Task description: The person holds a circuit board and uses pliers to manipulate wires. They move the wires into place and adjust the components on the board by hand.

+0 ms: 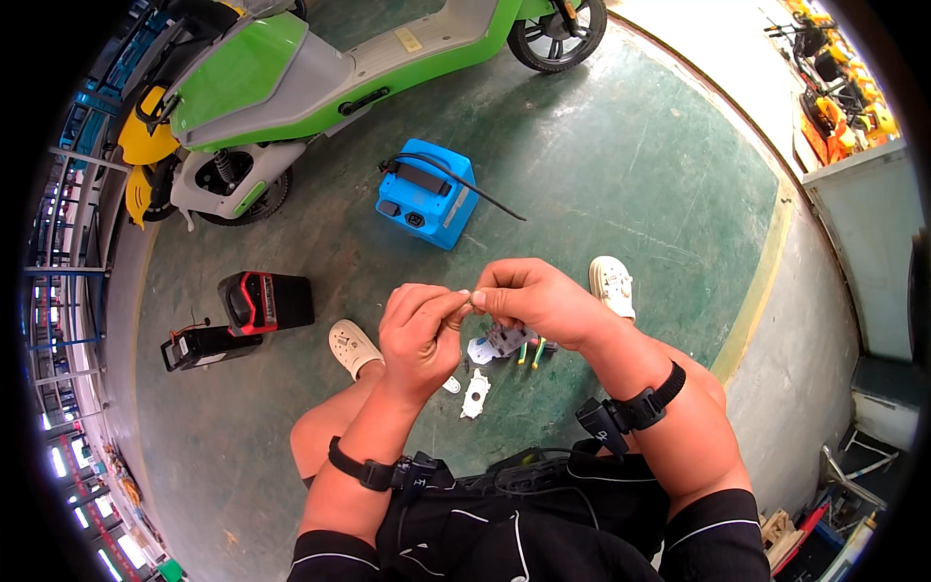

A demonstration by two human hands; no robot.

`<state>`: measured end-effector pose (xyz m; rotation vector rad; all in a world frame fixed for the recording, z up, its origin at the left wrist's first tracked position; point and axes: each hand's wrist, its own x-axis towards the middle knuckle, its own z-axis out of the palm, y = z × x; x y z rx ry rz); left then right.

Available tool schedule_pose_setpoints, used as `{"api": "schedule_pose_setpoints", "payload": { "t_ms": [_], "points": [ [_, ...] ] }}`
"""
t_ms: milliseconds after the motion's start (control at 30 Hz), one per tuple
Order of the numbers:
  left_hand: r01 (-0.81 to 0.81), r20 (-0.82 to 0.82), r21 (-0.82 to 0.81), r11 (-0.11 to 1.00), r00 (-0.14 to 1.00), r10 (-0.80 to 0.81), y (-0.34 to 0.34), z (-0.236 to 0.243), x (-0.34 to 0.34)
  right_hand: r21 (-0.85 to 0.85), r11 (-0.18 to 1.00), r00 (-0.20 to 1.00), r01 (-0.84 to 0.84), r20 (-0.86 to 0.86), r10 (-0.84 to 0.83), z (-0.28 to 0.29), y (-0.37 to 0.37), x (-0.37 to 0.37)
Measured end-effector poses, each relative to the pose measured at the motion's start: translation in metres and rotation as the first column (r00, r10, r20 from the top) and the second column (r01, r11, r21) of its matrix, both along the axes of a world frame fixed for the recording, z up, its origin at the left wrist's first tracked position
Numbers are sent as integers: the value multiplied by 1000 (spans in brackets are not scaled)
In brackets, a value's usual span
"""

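Observation:
My left hand (419, 335) and my right hand (533, 294) meet fingertip to fingertip in front of me. Both are closed in a pinch, and whatever sits between the fingertips is too small to make out. On the floor below them lies a white plastic part (475, 394) with a round hole in it. A small white piece (452, 385) rests beside it. Partly hidden under my right hand are a grey and white part (497, 344) and a tool with green and yellow handles (531, 353).
A blue battery case (451, 209) with a black cable stands ahead. Two black battery packs, one with red trim (281, 301), stand at the left. A green and grey electric scooter (339, 78) is parked at the far side. My feet in cream clogs (612, 283) flank the parts.

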<state>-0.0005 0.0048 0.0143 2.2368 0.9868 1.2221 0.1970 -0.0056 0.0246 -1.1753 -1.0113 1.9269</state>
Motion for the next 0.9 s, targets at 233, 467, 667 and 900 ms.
{"api": "schedule_pose_setpoints", "payload": {
  "t_ms": [233,467,667,900],
  "points": [
    [-10,4,16,1000,1000,10,-1,0,1,16,999,992,-41,118,38,6,-1,0],
    [-15,28,-92,996,999,18,3,4,0,78,997,994,2,107,-11,12,2,1],
    [3,95,-231,973,995,20,1,1,-3,59,998,988,-1,155,-8,11,1,2],
    [14,122,-273,962,992,21,2,3,-3,169,985,989,42,132,-65,6,2,1]
  ]
}}
